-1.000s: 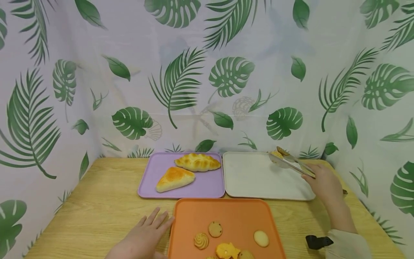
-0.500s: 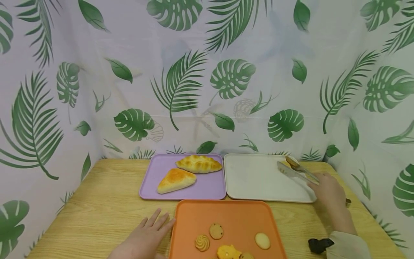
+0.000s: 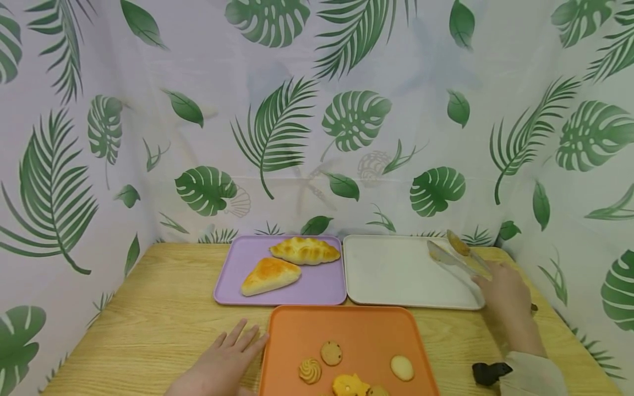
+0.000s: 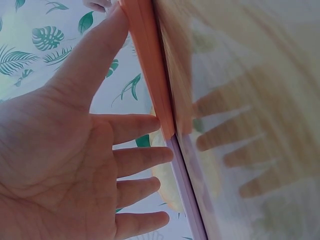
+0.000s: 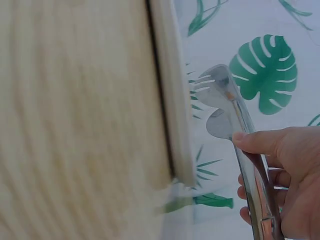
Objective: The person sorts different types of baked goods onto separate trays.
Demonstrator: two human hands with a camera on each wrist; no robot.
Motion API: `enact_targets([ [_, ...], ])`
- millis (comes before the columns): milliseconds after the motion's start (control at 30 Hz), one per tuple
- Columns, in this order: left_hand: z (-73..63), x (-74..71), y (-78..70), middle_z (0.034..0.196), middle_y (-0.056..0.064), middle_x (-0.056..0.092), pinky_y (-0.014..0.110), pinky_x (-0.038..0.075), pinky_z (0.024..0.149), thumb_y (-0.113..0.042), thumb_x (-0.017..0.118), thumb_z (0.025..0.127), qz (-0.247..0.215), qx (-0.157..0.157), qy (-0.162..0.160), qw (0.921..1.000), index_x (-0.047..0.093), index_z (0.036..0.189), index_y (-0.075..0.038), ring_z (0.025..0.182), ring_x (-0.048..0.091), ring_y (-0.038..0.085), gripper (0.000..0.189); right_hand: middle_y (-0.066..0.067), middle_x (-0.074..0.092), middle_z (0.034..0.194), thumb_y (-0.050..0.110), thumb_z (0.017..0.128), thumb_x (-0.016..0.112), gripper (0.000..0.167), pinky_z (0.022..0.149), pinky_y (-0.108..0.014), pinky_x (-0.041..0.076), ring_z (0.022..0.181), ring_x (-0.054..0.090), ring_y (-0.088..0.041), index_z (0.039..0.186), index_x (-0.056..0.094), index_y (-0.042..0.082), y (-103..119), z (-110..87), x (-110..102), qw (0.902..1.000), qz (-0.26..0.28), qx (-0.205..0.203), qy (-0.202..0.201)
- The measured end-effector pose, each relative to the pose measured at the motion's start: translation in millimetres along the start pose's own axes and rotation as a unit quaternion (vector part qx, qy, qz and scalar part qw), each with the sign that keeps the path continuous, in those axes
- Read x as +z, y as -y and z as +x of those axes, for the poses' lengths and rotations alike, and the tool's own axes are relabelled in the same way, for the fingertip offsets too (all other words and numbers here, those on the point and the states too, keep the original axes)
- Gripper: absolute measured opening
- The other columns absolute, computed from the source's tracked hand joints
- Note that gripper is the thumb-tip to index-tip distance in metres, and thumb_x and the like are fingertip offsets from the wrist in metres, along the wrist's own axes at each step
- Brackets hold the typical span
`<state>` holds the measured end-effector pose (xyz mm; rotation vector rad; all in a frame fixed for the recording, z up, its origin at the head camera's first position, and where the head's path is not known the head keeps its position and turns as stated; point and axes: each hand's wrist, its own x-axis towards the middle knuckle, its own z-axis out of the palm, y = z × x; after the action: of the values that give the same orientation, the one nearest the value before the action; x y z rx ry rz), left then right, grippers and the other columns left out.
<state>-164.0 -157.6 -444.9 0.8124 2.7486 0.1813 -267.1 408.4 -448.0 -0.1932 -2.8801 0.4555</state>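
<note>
My right hand point(image 3: 505, 291) holds metal serving tongs point(image 5: 245, 120) over the right part of the white tray point(image 3: 391, 269). The tongs' arms stand apart; one tip is slotted like a fork, the other rounded. Brownish tints show on the tips in the head view, and I cannot tell whether these are reflections or food. My left hand point(image 3: 220, 357) has its fingers straight and spread, touching the left edge of the orange tray point(image 3: 342, 324). Several cookies lie on that tray, among them a swirl cookie point(image 3: 310, 371), a round cookie point(image 3: 331, 353) and a pale oval cookie point(image 3: 402, 368).
Left of the white tray is a purple tray point(image 3: 228, 286) bearing a triangular bread point(image 3: 271, 276) and a braided bread point(image 3: 304, 251). All trays sit on a wooden table point(image 3: 163, 297). Leaf-print cloth point(image 3: 297, 137) hangs behind and at both sides. A black object point(image 3: 489, 374) is by the right sleeve.
The tongs have shifted slightly right and their arms have spread wider. A yellowish piece seen at their tips earlier is no longer distinct. The left hand stays at the orange tray's edge.
</note>
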Motion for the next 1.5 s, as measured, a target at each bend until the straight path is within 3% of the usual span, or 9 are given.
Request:
enact_targets([
  [267, 1.6, -0.9, 0.6, 0.155, 0.020, 0.035, 0.068, 0.031, 0.108, -0.056, 0.073, 0.074, -0.022, 0.004, 0.002, 0.9997, 0.037, 0.151, -0.009, 0.146, 0.021, 0.046, 0.097, -0.046, 0.042, 0.126, 0.043, 0.094, 0.061, 0.074, 0.085, -0.069, 0.041, 0.111, 0.043, -0.063, 0.137, 0.042, -0.014, 7.8, -2.6, -22.8, 0.9993, 0.035, -0.008, 0.001],
  [500, 4.8, -1.3, -1.5, 0.157, 0.017, 0.034, 0.065, 0.030, 0.110, -0.059, 0.072, 0.075, -0.017, 0.000, 0.016, 0.9997, 0.036, 0.151, -0.012, 0.148, 0.020, 0.043, 0.097, -0.043, 0.050, 0.117, 0.040, 0.093, 0.063, 0.067, 0.078, -0.065, 0.043, 0.102, 0.049, -0.059, 0.133, 0.047, -0.011, 24.0, -16.2, -47.0, 0.9978, 0.043, -0.050, -0.012],
  [667, 5.0, -2.9, -2.9, 0.157, 0.018, 0.033, 0.066, 0.029, 0.110, -0.057, 0.073, 0.075, -0.025, -0.004, 0.019, 0.9995, 0.036, 0.151, -0.012, 0.148, 0.019, 0.043, 0.097, -0.043, 0.048, 0.120, 0.039, 0.093, 0.064, 0.070, 0.082, -0.067, 0.041, 0.106, 0.047, -0.059, 0.135, 0.045, -0.013, 38.8, -26.0, -62.1, 0.9966, 0.047, -0.067, -0.012],
  [867, 4.5, -2.1, -2.3, 0.156, 0.018, 0.035, 0.065, 0.030, 0.110, -0.058, 0.073, 0.074, -0.014, -0.006, 0.018, 0.9997, 0.036, 0.151, -0.011, 0.147, 0.021, 0.043, 0.097, -0.039, 0.050, 0.122, 0.033, 0.090, 0.069, 0.064, 0.081, -0.066, 0.041, 0.104, 0.050, -0.056, 0.134, 0.050, -0.009, 47.9, -38.1, -68.5, 0.9911, 0.052, -0.116, -0.040],
  [1000, 3.1, -0.9, -1.9, 0.155, 0.018, 0.036, 0.065, 0.031, 0.110, -0.058, 0.073, 0.074, -0.008, -0.007, 0.014, 0.9998, 0.037, 0.150, -0.011, 0.147, 0.023, 0.043, 0.096, -0.034, 0.053, 0.124, 0.024, 0.085, 0.075, 0.059, 0.081, -0.067, 0.041, 0.106, 0.050, -0.055, 0.132, 0.055, -0.004, 50.2, -48.0, -67.4, 0.9808, 0.059, -0.172, -0.071],
  [1100, 2.5, -0.2, -1.6, 0.156, 0.017, 0.036, 0.065, 0.030, 0.110, -0.058, 0.072, 0.074, -0.009, -0.010, 0.016, 0.9998, 0.037, 0.151, -0.011, 0.147, 0.023, 0.043, 0.096, -0.026, 0.061, 0.114, 0.016, 0.075, 0.082, 0.059, 0.077, -0.062, 0.045, 0.100, 0.055, -0.049, 0.127, 0.060, -0.001, 50.7, -54.4, -63.6, 0.9667, 0.056, -0.226, -0.107],
  [1267, 1.6, -0.1, -1.2, 0.155, 0.018, 0.036, 0.065, 0.031, 0.110, -0.058, 0.073, 0.073, -0.009, -0.009, 0.010, 0.9999, 0.037, 0.150, -0.011, 0.146, 0.024, 0.043, 0.097, -0.010, 0.068, 0.100, 0.010, 0.059, 0.088, 0.066, 0.070, -0.029, 0.049, 0.089, 0.061, -0.024, 0.121, 0.067, 0.004, 49.3, -66.3, -53.2, 0.9398, 0.031, -0.305, -0.150],
  [1400, 0.5, -0.5, -1.3, 0.154, 0.019, 0.038, 0.064, 0.032, 0.109, -0.057, 0.075, 0.072, -0.002, -0.004, -0.001, 1.0000, 0.039, 0.149, -0.010, 0.145, 0.026, 0.044, 0.098, -0.003, 0.066, 0.097, 0.010, 0.053, 0.090, 0.067, 0.070, -0.007, 0.041, 0.086, 0.057, -0.008, 0.117, 0.069, 0.008, 43.4, -76.2, -44.9, 0.9279, 0.039, -0.346, -0.133],
  [1500, 0.1, -0.1, -1.2, 0.154, 0.019, 0.038, 0.064, 0.032, 0.109, -0.057, 0.075, 0.072, -0.003, -0.005, 0.000, 1.0000, 0.039, 0.149, -0.010, 0.145, 0.026, 0.044, 0.097, 0.001, 0.065, 0.093, 0.011, 0.051, 0.090, 0.067, 0.068, -0.005, 0.040, 0.083, 0.057, -0.002, 0.115, 0.070, 0.010, 38.7, -83.2, -39.3, 0.9203, 0.046, -0.371, -0.116],
])
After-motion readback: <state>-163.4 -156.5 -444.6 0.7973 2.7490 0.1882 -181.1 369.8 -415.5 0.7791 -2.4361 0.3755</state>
